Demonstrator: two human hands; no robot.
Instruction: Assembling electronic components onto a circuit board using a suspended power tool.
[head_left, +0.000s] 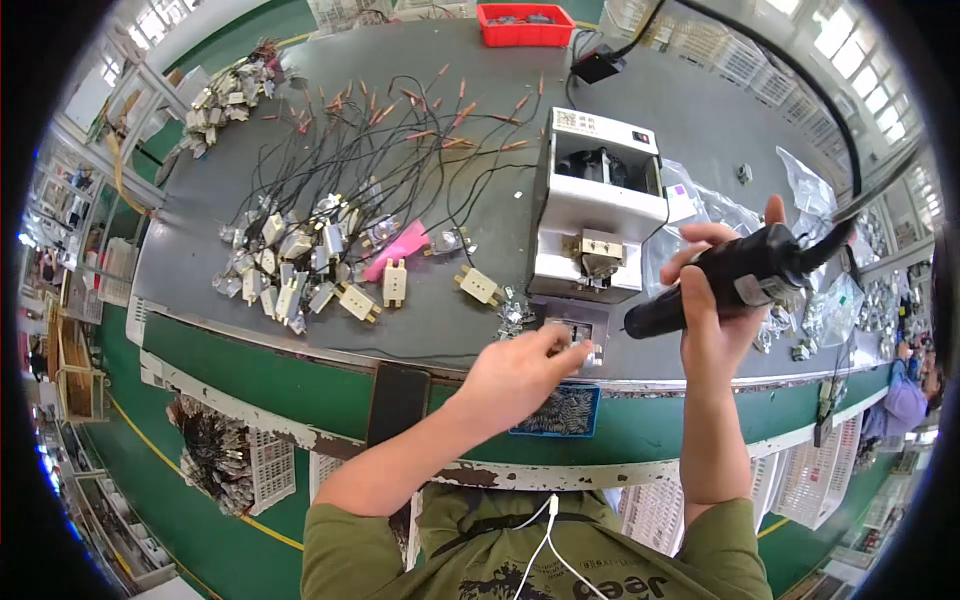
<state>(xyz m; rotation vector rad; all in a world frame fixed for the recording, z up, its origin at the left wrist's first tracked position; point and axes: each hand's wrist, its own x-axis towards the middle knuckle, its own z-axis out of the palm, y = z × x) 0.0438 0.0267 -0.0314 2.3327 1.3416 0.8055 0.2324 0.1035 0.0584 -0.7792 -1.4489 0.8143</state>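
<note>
My right hand [722, 345] is wrapped round a black electric screwdriver [752, 262], tilted with its tip end low and toward the left. Its cable runs up and away to the right. My left hand [512, 370] has its fingers pinched at a small metal fixture [592, 318] by the table's front edge; what they hold is hidden. Just behind the fixture stands a white box-shaped machine [608, 205] with an open top and a small block at its front. A pale rectangular socket block [480, 286] lies left of it, beside small clear and metal pieces [514, 314].
A pile of socket blocks with black leads [290, 265] covers the table's left, near a pink strip [398, 250]. A red bin [525, 34] stands at the back. Clear plastic bags [715, 212] lie right. A blue tray [550, 434] of small metal parts sits below the front edge.
</note>
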